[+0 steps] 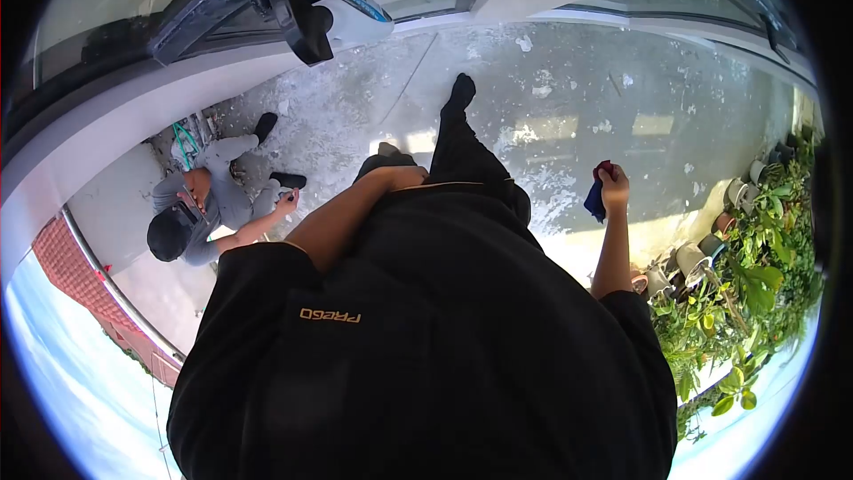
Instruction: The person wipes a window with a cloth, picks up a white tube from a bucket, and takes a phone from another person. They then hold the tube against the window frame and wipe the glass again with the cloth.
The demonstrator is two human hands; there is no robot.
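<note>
My right hand is closed around a bunched cloth, dark blue with a maroon part at the top. It is held out to my right, above the concrete floor. My left hand rests at the front of my waist, against my dark clothing. Its fingers are hidden, so what they do cannot be seen. The black shirt I wear fills the lower middle of the view. One of my legs stretches forward, ending in a dark-covered foot.
A person in grey with a dark cap is low down on the left, a small object in one hand. Potted plants line the right side. Ahead, a black fitting juts from a window frame near a blue-and-white object.
</note>
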